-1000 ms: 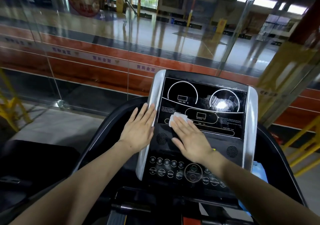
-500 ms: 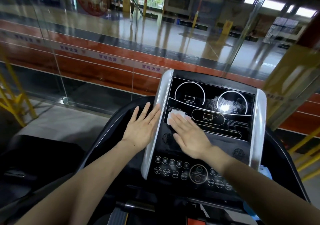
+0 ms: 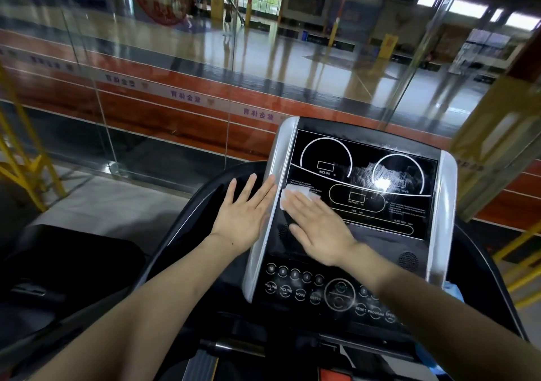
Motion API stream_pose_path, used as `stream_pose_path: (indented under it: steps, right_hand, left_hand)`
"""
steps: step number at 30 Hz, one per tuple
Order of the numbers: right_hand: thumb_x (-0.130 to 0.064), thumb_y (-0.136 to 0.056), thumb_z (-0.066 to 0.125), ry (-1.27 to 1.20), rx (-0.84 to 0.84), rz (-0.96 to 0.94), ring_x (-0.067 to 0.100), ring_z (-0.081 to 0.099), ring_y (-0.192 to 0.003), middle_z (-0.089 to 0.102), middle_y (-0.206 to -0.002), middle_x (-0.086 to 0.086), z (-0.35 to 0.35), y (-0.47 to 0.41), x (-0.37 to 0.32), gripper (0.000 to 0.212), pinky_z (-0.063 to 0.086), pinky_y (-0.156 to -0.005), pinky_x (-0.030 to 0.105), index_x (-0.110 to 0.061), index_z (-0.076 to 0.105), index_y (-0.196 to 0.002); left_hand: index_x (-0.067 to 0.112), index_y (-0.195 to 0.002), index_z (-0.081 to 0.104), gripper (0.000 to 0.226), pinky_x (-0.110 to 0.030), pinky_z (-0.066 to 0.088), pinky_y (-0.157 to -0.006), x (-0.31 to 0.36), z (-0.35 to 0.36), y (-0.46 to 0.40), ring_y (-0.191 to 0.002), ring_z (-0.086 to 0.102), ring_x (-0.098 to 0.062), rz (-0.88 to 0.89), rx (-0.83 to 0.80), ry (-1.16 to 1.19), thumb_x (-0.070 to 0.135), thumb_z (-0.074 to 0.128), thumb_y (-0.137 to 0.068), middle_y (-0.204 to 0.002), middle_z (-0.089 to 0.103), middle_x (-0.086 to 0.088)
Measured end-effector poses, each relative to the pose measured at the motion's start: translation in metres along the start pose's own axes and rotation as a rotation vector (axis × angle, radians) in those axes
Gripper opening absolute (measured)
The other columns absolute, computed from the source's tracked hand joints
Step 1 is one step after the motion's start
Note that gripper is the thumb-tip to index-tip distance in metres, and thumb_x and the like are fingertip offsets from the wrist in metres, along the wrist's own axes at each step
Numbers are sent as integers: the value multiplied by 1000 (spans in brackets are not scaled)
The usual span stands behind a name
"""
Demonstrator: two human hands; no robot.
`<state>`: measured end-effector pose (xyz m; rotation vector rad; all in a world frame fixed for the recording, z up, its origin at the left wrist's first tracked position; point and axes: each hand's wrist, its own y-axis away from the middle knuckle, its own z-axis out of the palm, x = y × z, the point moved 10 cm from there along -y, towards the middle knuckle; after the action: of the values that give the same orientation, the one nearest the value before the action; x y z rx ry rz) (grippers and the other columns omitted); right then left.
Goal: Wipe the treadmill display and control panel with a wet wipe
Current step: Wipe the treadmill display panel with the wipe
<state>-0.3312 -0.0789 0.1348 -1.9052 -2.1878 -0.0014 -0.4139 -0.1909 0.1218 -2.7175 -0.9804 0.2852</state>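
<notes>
The treadmill's black display, framed by silver side rails, shows white arcs and smeared wet streaks around a bright glare at its right. Below it sits the control panel with round buttons. My right hand lies flat on the display's lower left, pressing a white wet wipe under its fingers; only the wipe's top edge shows. My left hand rests flat with fingers spread on the black housing beside the left silver rail, holding nothing.
A glass wall stands just beyond the console, with a sports hall behind it. Yellow railings stand at the far left and right. A blue object peeks out behind the console's lower right corner.
My right hand has slid the wipe a little up and left on the display, close to the left silver rail. My left hand stays flat in the same place.
</notes>
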Motion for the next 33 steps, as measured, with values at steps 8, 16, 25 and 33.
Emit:
stream_pose_path:
  steps: [8, 16, 25, 33]
  right_hand:
    - [-52, -107, 9, 4, 45, 145, 11, 3, -162, 9, -175, -3, -45, -45, 56, 68, 12, -131, 44, -23, 19, -167]
    - [-49, -111, 17, -45, 3, 27, 12, 0, -162, 9, -174, -2, 3, 5, -3, 63, 3, -132, 41, -20, 21, -167]
    - [-53, -106, 5, -72, 46, 180, 11, 0, -162, 6, -175, -4, -32, -30, 47, 69, 7, -132, 43, -23, 18, -167]
    - [-47, -112, 15, -8, 28, 122, 6, -3, -161, 4, -176, -5, 7, 55, 42, 60, 12, -132, 42, -23, 18, -167]
  left_hand:
    - [25, -159, -29, 67, -60, -8, -127, -2, 2, 1, -160, -18, -29, -15, -18, 40, 42, 15, -112, -164, -41, 10]
    - [23, -160, -27, 64, -60, -6, -128, 1, -1, 2, -159, -18, -29, -21, -34, 30, 41, 12, -112, -164, -42, 8]
    - [23, -160, -27, 67, -61, -3, -128, 1, 1, 1, -161, -13, -30, -36, -33, 38, 39, 18, -112, -163, -43, 9]
    - [20, -161, -25, 78, -60, -3, -128, 7, 2, 2, -160, -15, -31, -40, -32, 31, 26, 33, -109, -165, -41, 6]
